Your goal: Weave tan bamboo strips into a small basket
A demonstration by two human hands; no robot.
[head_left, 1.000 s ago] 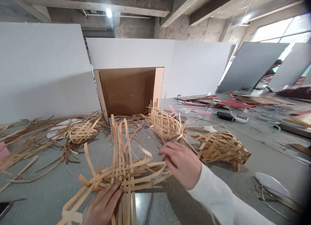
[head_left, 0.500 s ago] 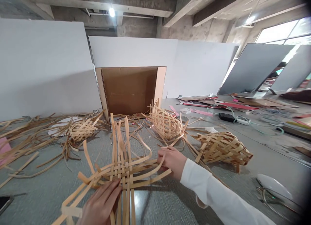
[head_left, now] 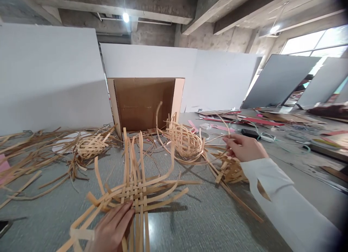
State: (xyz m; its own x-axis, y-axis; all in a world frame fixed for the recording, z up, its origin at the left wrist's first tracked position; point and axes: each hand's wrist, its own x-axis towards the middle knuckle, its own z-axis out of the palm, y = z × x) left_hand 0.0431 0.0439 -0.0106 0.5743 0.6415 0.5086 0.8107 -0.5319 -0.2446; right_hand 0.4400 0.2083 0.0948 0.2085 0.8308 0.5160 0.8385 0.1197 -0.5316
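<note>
A flat woven mat of bamboo strips (head_left: 137, 194) lies on the grey table (head_left: 206, 223) in front of me. My left hand (head_left: 112, 228) rests flat on the mat's near edge, fingers stretched out. My right hand (head_left: 243, 147) is raised to the right, fingers pinched on a long thin bamboo strip (head_left: 165, 136) that arcs up and back toward the mat. Behind that hand a woven bamboo basket (head_left: 231, 166) lies on its side, partly hidden by my white sleeve.
An open cardboard box (head_left: 145, 103) stands behind the mat. Two more half-woven baskets (head_left: 186, 139) (head_left: 91, 146) and loose strips (head_left: 24, 157) cover the table's left and middle. Coloured paper, a black adapter (head_left: 250, 133) and cables lie at the right. White panels stand behind.
My right hand has left the mat's right side and risen up and to the right, drawing a long strip with it. The left hand stays on the mat.
</note>
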